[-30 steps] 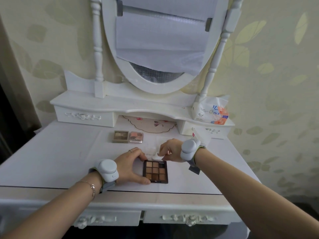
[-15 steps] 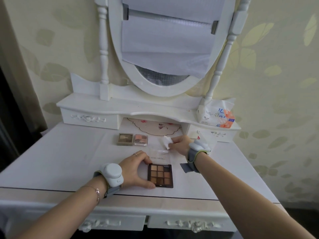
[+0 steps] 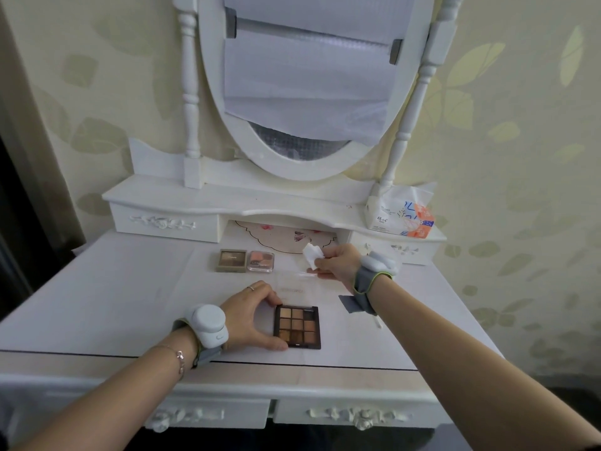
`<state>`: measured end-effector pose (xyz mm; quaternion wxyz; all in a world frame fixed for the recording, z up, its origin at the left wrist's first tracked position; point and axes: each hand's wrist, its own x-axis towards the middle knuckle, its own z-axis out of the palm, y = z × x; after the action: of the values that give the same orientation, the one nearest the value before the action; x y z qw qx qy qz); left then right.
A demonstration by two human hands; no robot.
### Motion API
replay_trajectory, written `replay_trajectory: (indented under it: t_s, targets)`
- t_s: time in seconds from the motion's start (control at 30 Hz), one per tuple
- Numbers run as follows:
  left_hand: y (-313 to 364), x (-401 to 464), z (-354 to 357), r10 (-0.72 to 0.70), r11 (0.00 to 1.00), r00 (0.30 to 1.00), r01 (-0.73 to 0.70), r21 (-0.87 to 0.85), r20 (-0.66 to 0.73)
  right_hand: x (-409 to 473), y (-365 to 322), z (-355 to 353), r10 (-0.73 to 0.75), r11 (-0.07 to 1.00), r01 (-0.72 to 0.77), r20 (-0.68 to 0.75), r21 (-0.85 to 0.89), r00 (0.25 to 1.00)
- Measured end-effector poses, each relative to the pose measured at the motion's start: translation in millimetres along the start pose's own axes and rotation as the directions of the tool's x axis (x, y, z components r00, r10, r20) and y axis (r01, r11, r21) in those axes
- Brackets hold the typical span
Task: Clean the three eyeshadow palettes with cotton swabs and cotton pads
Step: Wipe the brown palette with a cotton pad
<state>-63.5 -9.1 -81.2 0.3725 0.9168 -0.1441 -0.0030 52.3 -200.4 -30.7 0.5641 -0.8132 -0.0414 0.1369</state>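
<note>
A dark nine-pan eyeshadow palette (image 3: 297, 327) lies open on the white dressing table, its clear lid (image 3: 294, 281) flat behind it. My left hand (image 3: 252, 315) grips the palette's left edge between thumb and fingers. My right hand (image 3: 336, 263) is raised over the far end of the clear lid and pinches a white cotton pad (image 3: 313, 254). Two smaller palettes sit further back: a brown one (image 3: 232, 260) and a pink one (image 3: 261, 262) side by side. A cotton swab (image 3: 377, 321) lies on the table under my right forearm.
A tissue pack (image 3: 401, 213) stands on the right end of the raised shelf (image 3: 227, 203). An oval mirror (image 3: 309, 86), covered with paper, rises behind. A flowered mat (image 3: 286, 237) lies under the shelf's arch. The table's front edge (image 3: 227, 382) runs just below my wrists.
My right hand has lifted the cotton pad from beside the dark palette and carried it back and to the right, over the lid's far end. My left hand stays on the palette.
</note>
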Motion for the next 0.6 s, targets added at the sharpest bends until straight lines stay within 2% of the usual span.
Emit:
replay_trajectory:
  t_s: [0.4,0.6]
  targets:
    - [-0.2,0.7,-1.8,0.007,1.0,1.0,-0.007,-0.019,-0.002,-9.1,19.1,1.2,-0.084,0.996,0.084,-0.048,-0.015,0.995]
    - [-2.5,1.2,-1.2,0.027,1.0,1.0,-0.027,-0.006,-0.011,-18.0,27.4,-0.2,-0.1,0.99,0.095,-0.051,-0.1,0.994]
